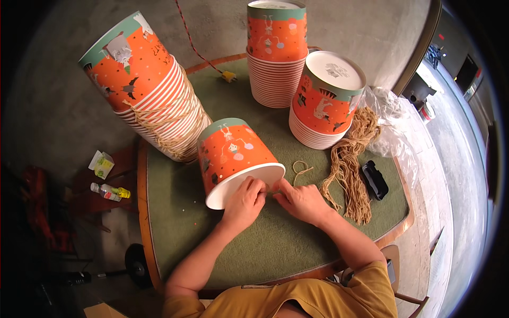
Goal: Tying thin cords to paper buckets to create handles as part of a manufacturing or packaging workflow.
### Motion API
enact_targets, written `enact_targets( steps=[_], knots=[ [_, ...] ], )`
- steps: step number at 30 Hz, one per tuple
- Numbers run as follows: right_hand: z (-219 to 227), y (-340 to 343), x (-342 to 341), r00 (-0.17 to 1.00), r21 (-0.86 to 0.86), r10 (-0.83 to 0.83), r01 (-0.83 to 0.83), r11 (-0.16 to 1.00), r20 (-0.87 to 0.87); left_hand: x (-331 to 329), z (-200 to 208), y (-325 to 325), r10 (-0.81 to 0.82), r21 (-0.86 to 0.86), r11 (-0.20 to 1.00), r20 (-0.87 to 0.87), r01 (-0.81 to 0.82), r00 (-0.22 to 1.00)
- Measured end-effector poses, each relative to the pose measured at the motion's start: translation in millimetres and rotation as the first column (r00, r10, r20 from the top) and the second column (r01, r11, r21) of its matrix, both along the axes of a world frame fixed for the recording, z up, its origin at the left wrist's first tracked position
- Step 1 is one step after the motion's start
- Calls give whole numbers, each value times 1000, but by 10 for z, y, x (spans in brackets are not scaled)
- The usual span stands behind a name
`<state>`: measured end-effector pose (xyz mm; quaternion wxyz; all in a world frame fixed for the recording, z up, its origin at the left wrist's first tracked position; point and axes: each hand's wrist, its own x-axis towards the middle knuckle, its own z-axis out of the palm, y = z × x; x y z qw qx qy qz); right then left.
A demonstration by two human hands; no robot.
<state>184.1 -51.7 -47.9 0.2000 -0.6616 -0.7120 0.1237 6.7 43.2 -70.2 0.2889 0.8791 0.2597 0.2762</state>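
Note:
An orange paper bucket (238, 151) with a green band and cartoon figures lies tilted on its side on the green table, its white open mouth toward me. My left hand (245, 202) is closed at the mouth, fingers curled over the lower rim. Beside it, my right hand (301, 200) pinches the right part of the same rim between thumb and fingers. The fingertips of both hands are partly hidden, so anything small between them cannot be made out. A loose loop of twine (302, 168) lies just beyond my right hand, near a thick bundle of tan cords (352, 164).
A leaning stack of nested buckets (154, 106) wrapped in twine stands left. Two upside-down stacks, a tall one (277, 58) and a shorter one (326, 106), stand behind. A black case (375, 180), clear plastic (395, 132) and a yellow plug (229, 77) lie around them.

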Motion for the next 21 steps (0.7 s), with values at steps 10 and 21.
enact_targets(
  steps=[10,21],
  knots=[
    [92,-12,222,989,-175,51,-27,984,139,-21,-6,85,-63,-208,976,34,69,997],
    [174,-84,22,991,155,4,-26,988,136,0,-14,76,17,-185,982,-21,-21,1000]
  ],
)
